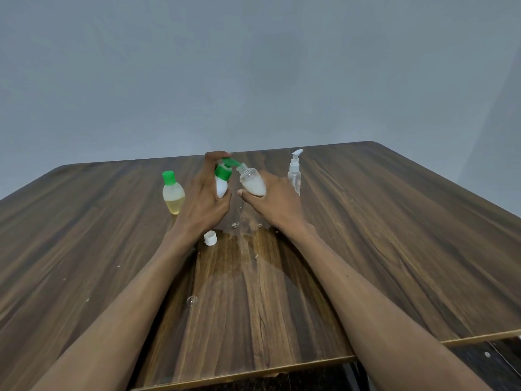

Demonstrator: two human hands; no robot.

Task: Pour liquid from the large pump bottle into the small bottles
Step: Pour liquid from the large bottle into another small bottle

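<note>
Head view is showing you the wooden tabletop point(380, 249) filling the lower frame, its near corners running out of view and a wet patch point(248, 249) spreading between your forearms. Your left hand point(204, 198) is wrapping its grip around the pump bottle point(222, 179), a white bottle with a green collar and green nozzle, and one finger is sitting on top of the pump head; your palm is hiding most of the bottle body, so its liquid level is impossible to read. Your right hand point(270, 201) is cradling a clear small bottle point(252, 180), tilted with its open neck meeting the green nozzle; the fingers are tucked behind and beneath it, so how tightly they are closing is hard to judge, but the bottle is plainly resting in that grip, with milky liquid pooling in its lower part. Left of your hands, a second small bottle point(172, 193) with a green cap is standing upright, holding yellowish liquid. Right of your hands, a clear spray bottle point(294, 173) is standing, its base partly hidden by your right hand. A loose white cap point(210, 238) is lying by your left wrist, just beside the wet patch.
</note>
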